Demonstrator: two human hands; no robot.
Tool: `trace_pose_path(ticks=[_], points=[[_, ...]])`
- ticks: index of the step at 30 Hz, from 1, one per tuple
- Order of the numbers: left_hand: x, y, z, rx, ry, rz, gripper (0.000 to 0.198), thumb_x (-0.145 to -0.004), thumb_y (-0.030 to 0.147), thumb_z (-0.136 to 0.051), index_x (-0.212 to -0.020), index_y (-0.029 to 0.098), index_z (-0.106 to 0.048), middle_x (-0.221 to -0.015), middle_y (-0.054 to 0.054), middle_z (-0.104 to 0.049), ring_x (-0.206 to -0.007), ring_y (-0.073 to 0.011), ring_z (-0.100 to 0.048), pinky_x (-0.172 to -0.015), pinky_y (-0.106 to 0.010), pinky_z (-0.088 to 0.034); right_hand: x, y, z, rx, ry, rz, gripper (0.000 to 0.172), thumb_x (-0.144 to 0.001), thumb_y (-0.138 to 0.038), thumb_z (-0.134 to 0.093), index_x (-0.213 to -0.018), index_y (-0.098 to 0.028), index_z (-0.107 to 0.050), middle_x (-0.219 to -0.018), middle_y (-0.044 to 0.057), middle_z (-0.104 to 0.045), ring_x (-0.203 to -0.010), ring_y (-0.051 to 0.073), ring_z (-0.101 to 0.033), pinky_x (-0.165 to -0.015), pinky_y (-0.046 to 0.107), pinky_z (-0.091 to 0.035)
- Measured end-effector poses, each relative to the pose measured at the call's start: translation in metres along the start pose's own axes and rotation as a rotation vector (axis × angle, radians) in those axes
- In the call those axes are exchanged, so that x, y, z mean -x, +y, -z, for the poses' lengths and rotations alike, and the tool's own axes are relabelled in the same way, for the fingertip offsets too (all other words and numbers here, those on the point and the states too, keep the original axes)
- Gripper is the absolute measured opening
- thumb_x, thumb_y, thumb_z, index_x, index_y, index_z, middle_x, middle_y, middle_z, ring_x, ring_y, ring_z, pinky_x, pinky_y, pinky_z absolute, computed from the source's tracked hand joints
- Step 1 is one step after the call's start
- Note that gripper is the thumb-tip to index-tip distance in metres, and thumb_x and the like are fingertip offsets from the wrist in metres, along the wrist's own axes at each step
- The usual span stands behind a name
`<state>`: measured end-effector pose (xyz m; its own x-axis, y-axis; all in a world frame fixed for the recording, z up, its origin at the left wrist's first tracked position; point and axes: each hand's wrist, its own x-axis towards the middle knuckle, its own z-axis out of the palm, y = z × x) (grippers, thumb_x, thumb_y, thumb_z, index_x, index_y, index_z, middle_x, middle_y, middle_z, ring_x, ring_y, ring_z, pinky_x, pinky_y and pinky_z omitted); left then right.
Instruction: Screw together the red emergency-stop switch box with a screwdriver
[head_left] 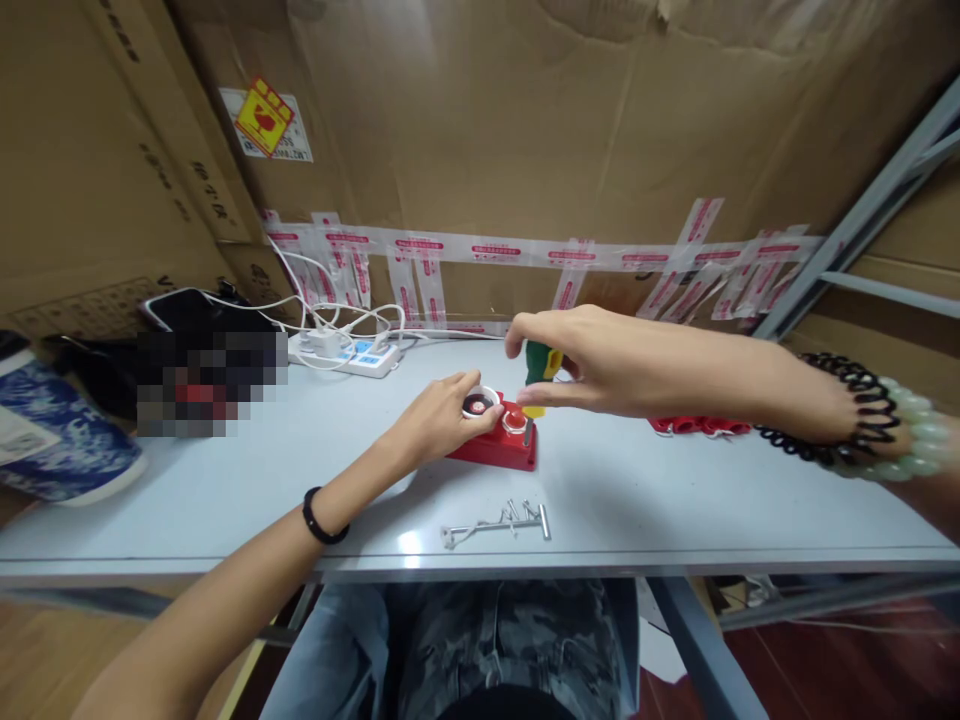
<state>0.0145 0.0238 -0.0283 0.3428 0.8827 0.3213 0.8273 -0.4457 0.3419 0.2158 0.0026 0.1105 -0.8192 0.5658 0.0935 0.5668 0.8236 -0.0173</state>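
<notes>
A red block [501,448] lies on the pale table [225,490] in the middle. My left hand [439,420] rests on the block's left end and pinches a small round black and silver part [479,403] sitting on top. My right hand [581,360] grips a screwdriver with a green and yellow handle [538,372], held upright. Its metal tip [528,432] points down onto the block's right end, beside a round part [514,421] there.
Several metal pins [499,520] lie near the front edge. A white power strip [352,355] with cables sits at the back left, next to a black bag [202,345]. A blue patterned object [56,430] lies far left. Red pieces [697,426] lie under my right forearm. Cardboard walls stand behind.
</notes>
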Motion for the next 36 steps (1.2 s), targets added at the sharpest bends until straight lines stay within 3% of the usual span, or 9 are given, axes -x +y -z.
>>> trace_pose_path(ticks=[3, 5, 9, 15, 18, 21, 26, 30, 36], points=[[0.000, 0.000, 0.000, 0.014, 0.012, 0.002, 0.028, -0.086, 0.048, -0.046, -0.081, 0.020, -0.050, -0.076, -0.002, -0.057, -0.069, -0.0201, -0.055, -0.063, -0.030, -0.037, -0.001, 0.003, -0.007, 0.004, 0.095, -0.115, 0.025, -0.089, -0.040, -0.048, -0.100, -0.018, -0.053, -0.085, 0.006, -0.060, -0.072, 0.018, -0.051, -0.062, 0.030, -0.033], [0.000, -0.001, 0.000, 0.021, 0.015, -0.001, 0.030, -0.086, 0.049, -0.046, -0.079, 0.020, -0.050, -0.075, -0.002, -0.057, -0.067, -0.0196, -0.055, -0.062, -0.030, -0.037, 0.000, 0.004, -0.009, -0.077, 0.096, -0.059, 0.017, -0.086, -0.030, -0.050, -0.100, -0.020, -0.051, -0.088, 0.004, -0.060, -0.073, 0.016, -0.050, -0.063, 0.029, -0.034], [-0.001, 0.000, 0.000, 0.006, 0.011, 0.001, 0.030, -0.085, 0.049, -0.047, -0.078, 0.020, -0.048, -0.074, -0.002, -0.056, -0.066, -0.0194, -0.053, -0.061, -0.029, -0.035, 0.005, 0.005, -0.008, -0.171, 0.075, 0.034, 0.024, -0.076, -0.023, -0.058, -0.098, -0.020, -0.049, -0.094, 0.004, -0.059, -0.078, 0.016, -0.052, -0.066, 0.028, -0.036], [0.000, 0.003, 0.002, -0.002, 0.017, -0.009, 0.028, -0.086, 0.047, -0.047, -0.077, 0.021, -0.047, -0.073, -0.001, -0.055, -0.063, -0.0185, -0.052, -0.060, -0.029, -0.034, 0.003, 0.008, -0.013, -0.071, 0.179, -0.195, 0.019, -0.085, -0.034, -0.050, -0.098, -0.020, -0.048, -0.073, 0.002, -0.056, -0.065, 0.016, -0.050, -0.059, 0.030, -0.034], [0.000, 0.002, 0.002, -0.005, 0.014, -0.009, 0.028, -0.086, 0.048, -0.046, -0.077, 0.021, -0.046, -0.072, -0.001, -0.054, -0.063, -0.0186, -0.051, -0.059, -0.029, -0.033, 0.003, 0.008, -0.011, -0.178, 0.144, -0.073, 0.031, -0.078, -0.020, -0.055, -0.107, -0.021, -0.045, -0.093, 0.004, -0.060, -0.076, 0.016, -0.054, -0.064, 0.029, -0.038], [0.000, 0.002, 0.001, -0.006, 0.014, -0.006, 0.028, -0.086, 0.047, -0.047, -0.077, 0.021, -0.045, -0.072, -0.001, -0.054, -0.064, -0.0190, -0.052, -0.060, -0.029, -0.034, 0.003, 0.009, -0.013, -0.196, 0.135, 0.014, 0.034, -0.075, -0.020, -0.058, -0.107, -0.021, -0.047, -0.107, 0.006, -0.057, -0.088, 0.018, -0.054, -0.071, 0.030, -0.041], [0.000, 0.003, 0.001, 0.010, 0.013, 0.002, 0.026, -0.086, 0.046, -0.046, -0.078, 0.021, -0.046, -0.073, -0.001, -0.055, -0.065, -0.0191, -0.053, -0.061, -0.029, -0.035, 0.000, 0.012, -0.020, -0.213, 0.250, -0.077, 0.022, -0.081, -0.026, -0.053, -0.102, -0.019, -0.049, -0.096, 0.006, -0.060, -0.086, 0.019, -0.054, -0.072, 0.034, -0.041], [0.000, 0.002, 0.001, -0.002, 0.010, 0.005, 0.027, -0.086, 0.047, -0.046, -0.077, 0.021, -0.045, -0.073, -0.001, -0.055, -0.064, -0.0191, -0.052, -0.060, -0.029, -0.034, 0.001, 0.010, -0.018, -0.326, 0.204, -0.034, 0.038, -0.073, -0.017, -0.057, -0.110, -0.021, -0.047, -0.109, 0.006, -0.058, -0.088, 0.017, -0.055, -0.071, 0.031, -0.043], [-0.001, 0.001, 0.000, -0.001, 0.005, 0.007, 0.029, -0.085, 0.048, -0.046, -0.076, 0.021, -0.044, -0.074, -0.001, -0.055, -0.064, -0.0188, -0.052, -0.060, -0.029, -0.034, 0.001, 0.008, -0.021, -0.302, 0.268, -0.088, 0.022, -0.078, -0.021, -0.054, -0.099, -0.021, -0.048, -0.094, 0.004, -0.061, -0.076, 0.015, -0.055, -0.066, 0.030, -0.042]])
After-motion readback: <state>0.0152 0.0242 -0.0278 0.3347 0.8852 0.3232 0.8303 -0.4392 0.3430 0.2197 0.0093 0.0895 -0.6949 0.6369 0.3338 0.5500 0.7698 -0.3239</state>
